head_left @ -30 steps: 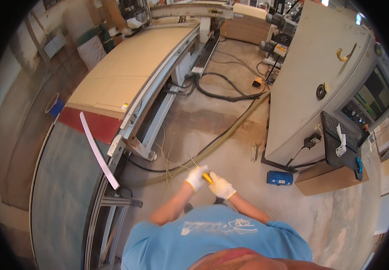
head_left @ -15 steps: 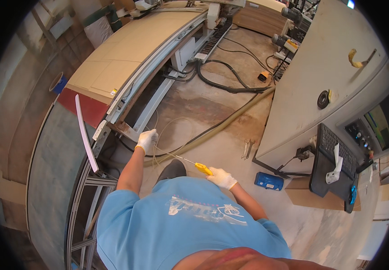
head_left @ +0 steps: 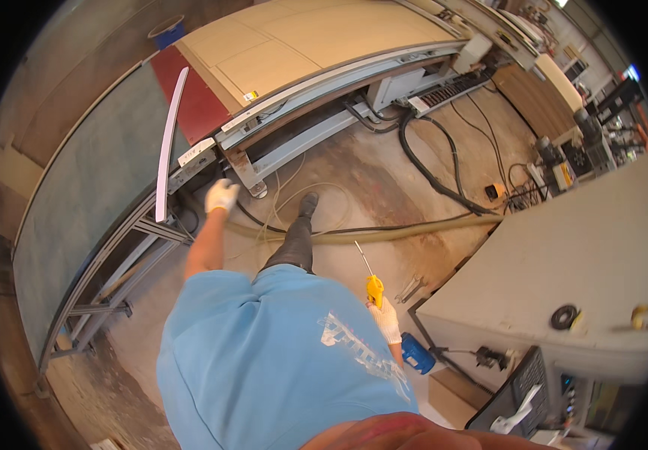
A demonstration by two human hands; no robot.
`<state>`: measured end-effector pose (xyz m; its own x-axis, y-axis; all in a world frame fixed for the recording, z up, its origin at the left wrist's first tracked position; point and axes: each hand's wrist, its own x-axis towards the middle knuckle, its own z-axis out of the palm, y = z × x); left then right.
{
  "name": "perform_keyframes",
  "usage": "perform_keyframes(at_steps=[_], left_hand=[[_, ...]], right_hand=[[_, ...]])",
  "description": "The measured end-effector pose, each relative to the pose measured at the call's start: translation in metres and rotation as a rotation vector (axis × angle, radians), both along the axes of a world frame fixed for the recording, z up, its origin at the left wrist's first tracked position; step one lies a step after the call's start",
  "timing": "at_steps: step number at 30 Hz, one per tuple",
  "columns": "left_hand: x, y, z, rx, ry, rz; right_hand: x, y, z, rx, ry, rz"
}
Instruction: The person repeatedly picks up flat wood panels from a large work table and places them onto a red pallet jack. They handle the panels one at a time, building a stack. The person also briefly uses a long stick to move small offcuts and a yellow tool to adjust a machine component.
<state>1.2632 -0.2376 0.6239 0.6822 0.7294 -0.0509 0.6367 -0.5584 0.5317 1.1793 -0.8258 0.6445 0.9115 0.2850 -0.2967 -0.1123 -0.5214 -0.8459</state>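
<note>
Head view shows my right hand [head_left: 385,319] closed around a yellow-handled air blow gun [head_left: 373,287], nozzle pointing ahead over the dusty floor [head_left: 384,172]. My left hand [head_left: 222,196], gloved and loosely curled, holds nothing and reaches toward the machine frame [head_left: 243,161] just ahead of it. No blowing looks begun; the frame work seems still ahead.

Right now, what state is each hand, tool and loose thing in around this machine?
left hand: gloved, stretched out near the machine frame, holding nothing visible
right hand: gloved, closed on the yellow-handled tool
yellow-handled tool: held, thin shaft pointing away from the body
white strip: lying along the table edge
tan hose: lying on the floor
wrench: lying on the floor
</note>
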Motion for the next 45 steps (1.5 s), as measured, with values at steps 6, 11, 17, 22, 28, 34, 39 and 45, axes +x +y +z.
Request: perform_keyframes(at_steps=[6,11,17,22,28,34,39,45], left_hand=[[-0.079,0.136,0.012,0.153,0.433,0.800],[-0.092,0.224,-0.039,0.129,0.469,0.794],[-0.002,0.252,-0.029,-0.083,0.535,0.797],[0.163,0.254,0.020,0.055,0.158,0.639],[0.336,0.296,-0.017,0.183,0.395,0.305],[0.378,0.297,-0.030,0.089,0.329,0.401],[0.433,0.230,-0.021,0.395,0.155,0.330],[0.603,0.029,-0.008,-0.040,-0.003,-0.567]], right_hand=[[0.120,0.047,0.013,0.169,0.240,-0.059],[0.256,0.146,0.018,0.225,0.422,-0.138],[0.416,0.263,0.049,0.157,0.347,0.044],[0.490,0.311,0.061,0.058,0.426,-0.095],[0.549,0.328,0.076,-0.137,0.224,0.039],[0.604,0.282,0.067,-0.312,-0.140,-0.223],[0.648,0.201,0.039,-0.325,-0.218,-0.658],[0.719,0.105,0.004,-0.201,-0.298,-0.703]])
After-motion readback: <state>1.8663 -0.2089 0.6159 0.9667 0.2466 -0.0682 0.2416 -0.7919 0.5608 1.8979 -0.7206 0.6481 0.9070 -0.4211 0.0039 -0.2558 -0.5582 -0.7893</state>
